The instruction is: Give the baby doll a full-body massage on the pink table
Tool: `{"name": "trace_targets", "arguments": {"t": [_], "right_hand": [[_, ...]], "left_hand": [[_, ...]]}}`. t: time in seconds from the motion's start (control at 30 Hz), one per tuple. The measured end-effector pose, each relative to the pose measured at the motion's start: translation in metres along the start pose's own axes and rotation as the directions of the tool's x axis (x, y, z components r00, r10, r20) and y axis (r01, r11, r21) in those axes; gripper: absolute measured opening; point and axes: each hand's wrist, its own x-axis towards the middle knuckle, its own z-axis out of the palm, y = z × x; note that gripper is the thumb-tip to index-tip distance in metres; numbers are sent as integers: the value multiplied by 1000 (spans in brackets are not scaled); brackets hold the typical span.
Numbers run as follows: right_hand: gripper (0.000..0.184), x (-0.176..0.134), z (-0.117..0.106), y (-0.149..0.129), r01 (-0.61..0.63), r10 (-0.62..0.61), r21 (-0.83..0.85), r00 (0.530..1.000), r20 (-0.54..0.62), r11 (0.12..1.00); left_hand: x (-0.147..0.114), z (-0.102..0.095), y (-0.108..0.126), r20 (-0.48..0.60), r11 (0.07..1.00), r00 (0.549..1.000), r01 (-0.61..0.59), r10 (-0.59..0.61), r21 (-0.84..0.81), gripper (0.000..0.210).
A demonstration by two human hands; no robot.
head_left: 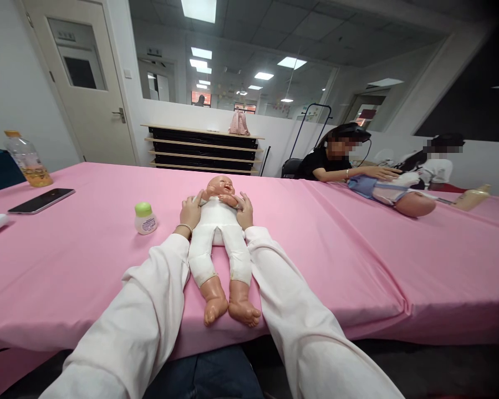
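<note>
A baby doll with a white cloth body and hard head, arms and feet lies on its back, its feet toward me. My left hand is closed around the doll's arm and side at the left. On the other side my right hand grips the doll's other arm, thumb and fingers partly hidden behind it. Both hands rest at the level of the doll's chest. Left of my left hand stands a small white bottle with a green cap.
Pink cloth covers the table. Toward the left are a phone and a drink bottle. At the right a co-worker touches another doll, near a pump bottle. A second person sits beyond.
</note>
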Motion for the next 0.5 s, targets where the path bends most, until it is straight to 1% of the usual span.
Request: {"name": "trace_targets", "arguments": {"t": [0.07,0.13,0.17,0.23,0.3,0.33,0.37,0.4,0.47,0.5], "right_hand": [[41,1,0,2,-11,12,-54,1000,3,998],[43,2,1,4,-16,15,-85,1000,-15,996],[42,2,1,4,-19,17,-85,1000,-21,996],[38,1,4,5,-51,49,-42,997,-52,998],[39,1,8,4,-98,105,68,988,-109,993],[41,1,8,5,-114,133,132,980,-147,985],[43,1,8,6,-124,157,178,970,-188,976],[45,2,6,9,-129,171,189,958,-229,973],[46,3,-2,17,-143,175,122,935,-310,982],[46,4,-7,23,-148,162,66,930,-330,987]], "left_hand": [[0,0,0,39,997,998,-57,55,55,57],[0,-1,1,38,996,998,-60,57,60,57],[-1,-1,1,27,998,999,-43,41,46,58],[-1,-2,0,-14,1000,1000,26,-26,-14,60],[-1,-2,-2,-60,986,990,124,-132,-112,66],[-1,-1,-4,-75,968,977,184,-198,-169,70],[-1,-1,-6,-81,941,958,251,-275,-227,75],[0,1,-8,-81,903,929,326,-361,-280,78],[2,4,-14,-80,810,851,461,-520,-363,82],[3,5,-16,-84,770,815,500,-573,-395,83]]}}
